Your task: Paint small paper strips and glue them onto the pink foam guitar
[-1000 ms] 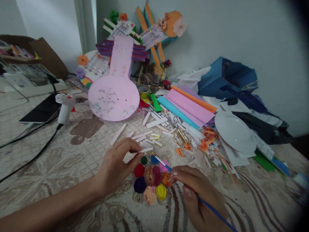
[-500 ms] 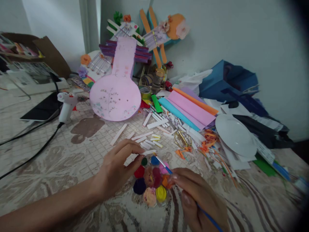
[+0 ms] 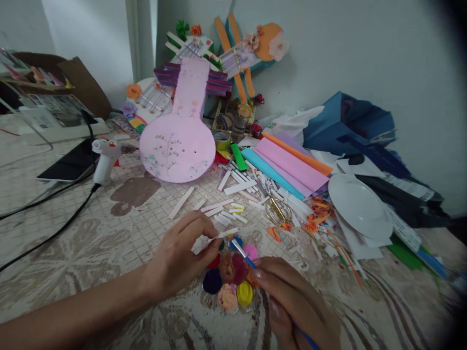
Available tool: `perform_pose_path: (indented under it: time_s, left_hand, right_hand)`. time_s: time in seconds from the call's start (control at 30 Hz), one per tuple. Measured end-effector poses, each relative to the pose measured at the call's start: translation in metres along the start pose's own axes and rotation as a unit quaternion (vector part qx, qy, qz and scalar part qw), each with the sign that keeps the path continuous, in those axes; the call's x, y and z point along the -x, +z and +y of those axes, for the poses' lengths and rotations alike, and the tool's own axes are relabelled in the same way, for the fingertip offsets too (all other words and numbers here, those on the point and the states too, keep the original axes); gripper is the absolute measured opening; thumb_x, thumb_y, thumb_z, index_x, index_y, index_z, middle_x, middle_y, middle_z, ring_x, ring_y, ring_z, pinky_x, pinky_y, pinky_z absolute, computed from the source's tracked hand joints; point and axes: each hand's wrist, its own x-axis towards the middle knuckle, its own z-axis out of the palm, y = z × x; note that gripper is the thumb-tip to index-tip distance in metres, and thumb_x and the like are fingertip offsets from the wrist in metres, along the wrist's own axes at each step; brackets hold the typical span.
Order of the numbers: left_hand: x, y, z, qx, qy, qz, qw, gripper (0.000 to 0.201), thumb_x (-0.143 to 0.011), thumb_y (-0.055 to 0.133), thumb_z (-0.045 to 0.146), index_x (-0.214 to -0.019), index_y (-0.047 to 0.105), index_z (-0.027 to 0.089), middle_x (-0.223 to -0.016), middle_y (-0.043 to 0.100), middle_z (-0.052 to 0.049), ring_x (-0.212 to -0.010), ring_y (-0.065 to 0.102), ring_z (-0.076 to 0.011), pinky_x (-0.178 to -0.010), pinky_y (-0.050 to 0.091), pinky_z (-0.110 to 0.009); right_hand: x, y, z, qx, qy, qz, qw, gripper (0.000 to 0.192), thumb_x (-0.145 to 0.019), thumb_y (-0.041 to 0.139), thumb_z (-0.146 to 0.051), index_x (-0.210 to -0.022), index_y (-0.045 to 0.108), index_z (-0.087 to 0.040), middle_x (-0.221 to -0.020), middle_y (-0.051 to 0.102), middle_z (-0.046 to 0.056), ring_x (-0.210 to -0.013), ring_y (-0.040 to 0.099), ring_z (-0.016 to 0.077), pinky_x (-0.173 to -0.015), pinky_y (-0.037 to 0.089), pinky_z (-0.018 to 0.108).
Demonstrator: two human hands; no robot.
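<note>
Head view: thin white paper strip (image 3: 224, 234) pinched by left hand (image 3: 182, 257); slim blue paintbrush (image 3: 242, 253) gripped by right hand (image 3: 295, 304) over round, glossy paint palette (image 3: 229, 277).

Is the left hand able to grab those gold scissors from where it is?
Probably yes. The scissors lie in the open among paper scraps, just beyond the left hand, with nothing over them. But that hand already pinches a white paper strip.
</note>
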Motion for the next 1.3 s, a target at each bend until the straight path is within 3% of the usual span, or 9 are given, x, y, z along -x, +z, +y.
perform_pose_path:
  time_s: [0.2, 0.67, 0.87, 1.13, 1.3]
  left_hand:
    - [0.001, 0.001, 0.000, 0.011, 0.010, -0.005, 1.000, 0.017, -0.076, 0.056, 0.003, -0.079, 0.053, 0.019, -0.077, 0.057, 0.000, -0.074, 0.056, -0.0124, -0.065, 0.047, -0.025]
    - [0.002, 0.000, -0.001, 0.012, 0.017, -0.007, 1.000, 0.018, -0.075, 0.056, 0.002, -0.079, 0.052, 0.019, -0.076, 0.055, 0.000, -0.072, 0.055, -0.0115, -0.064, 0.046, -0.024]
    - [0.002, 0.000, -0.001, 0.008, 0.012, -0.013, 1.000, 0.019, -0.075, 0.057, 0.001, -0.077, 0.051, 0.019, -0.076, 0.054, 0.000, -0.071, 0.054, -0.0114, -0.064, 0.045, -0.024]
    - [0.003, 0.000, 0.000, 0.010, 0.015, -0.020, 1.000, 0.018, -0.076, 0.056, 0.001, -0.077, 0.052, 0.018, -0.076, 0.054, 0.001, -0.072, 0.053, -0.0112, -0.064, 0.044, -0.024]
    - [0.003, 0.000, 0.000, 0.017, 0.020, -0.011, 1.000, 0.018, -0.075, 0.058, 0.001, -0.078, 0.052, 0.018, -0.076, 0.054, 0.001, -0.071, 0.053, -0.0104, -0.063, 0.043, -0.022]
  right_hand:
    - [-0.004, 0.003, -0.006, -0.002, 0.000, -0.003, 1.000, 0.034, -0.084, 0.044, -0.015, -0.116, 0.056, -0.016, -0.110, 0.063, 0.009, -0.108, 0.058, 0.0187, -0.094, 0.050, 0.029]
    - [-0.006, 0.001, -0.005, 0.002, 0.002, 0.000, 1.000, 0.031, -0.084, 0.043, -0.016, -0.112, 0.057, -0.017, -0.103, 0.065, 0.010, -0.103, 0.061, 0.0203, -0.086, 0.055, 0.032]
    - [-0.010, -0.001, -0.002, -0.011, 0.017, -0.027, 0.999, 0.035, -0.082, 0.047, -0.014, -0.116, 0.054, -0.016, -0.107, 0.064, 0.010, -0.103, 0.061, 0.0201, -0.084, 0.054, 0.030]
    - [-0.011, -0.002, -0.001, -0.038, 0.043, -0.039, 0.998, 0.034, -0.083, 0.045, -0.011, -0.116, 0.052, -0.016, -0.107, 0.060, 0.009, -0.104, 0.057, 0.0162, -0.089, 0.050, 0.026]
    - [-0.013, -0.003, -0.003, -0.042, 0.008, -0.039, 0.998, 0.032, -0.084, 0.043, -0.010, -0.113, 0.053, -0.015, -0.106, 0.059, 0.008, -0.107, 0.055, 0.0157, -0.092, 0.048, 0.026]
